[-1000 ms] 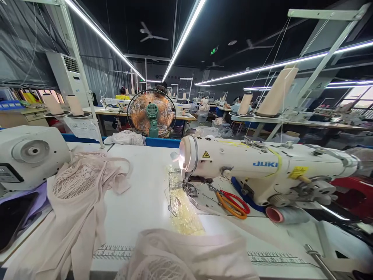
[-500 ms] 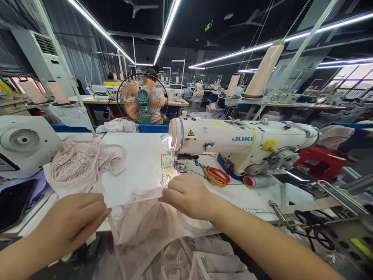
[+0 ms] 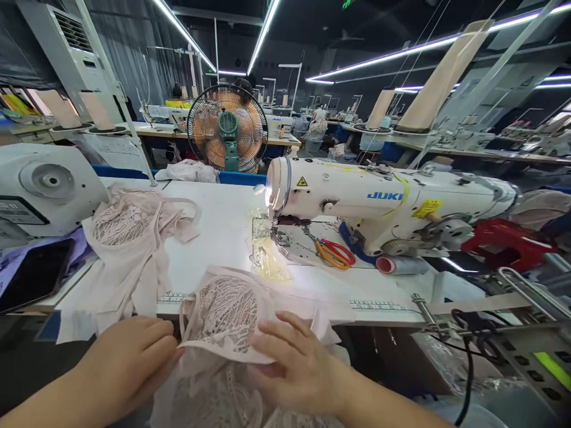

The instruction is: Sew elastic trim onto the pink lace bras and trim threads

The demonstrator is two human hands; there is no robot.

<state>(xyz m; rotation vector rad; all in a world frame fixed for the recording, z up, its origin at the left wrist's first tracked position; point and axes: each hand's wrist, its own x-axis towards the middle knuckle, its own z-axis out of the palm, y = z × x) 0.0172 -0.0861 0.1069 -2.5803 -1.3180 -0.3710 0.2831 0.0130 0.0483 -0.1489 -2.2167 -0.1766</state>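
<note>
The left fingers [image 3: 167, 348] pinch the edge of the lace garment [image 3: 227, 312]; the right fingers [image 3: 272, 333] spread upon it, thumb unclear. Beneath them, the bench's [image 3: 209, 208] front edge is partly covered.

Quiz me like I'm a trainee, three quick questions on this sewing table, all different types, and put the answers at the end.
1. True or false: the phone lies partly over purple cloth.

2. Multiple choice: what are the left hand and the right hand both touching?
A. The fan
B. The lace garment
C. The thread cones

3. Fill in the missing colour: the scissors have one red handle and one ____ handle.

Key: 1. True. 2. B. 3. Orange.
</note>
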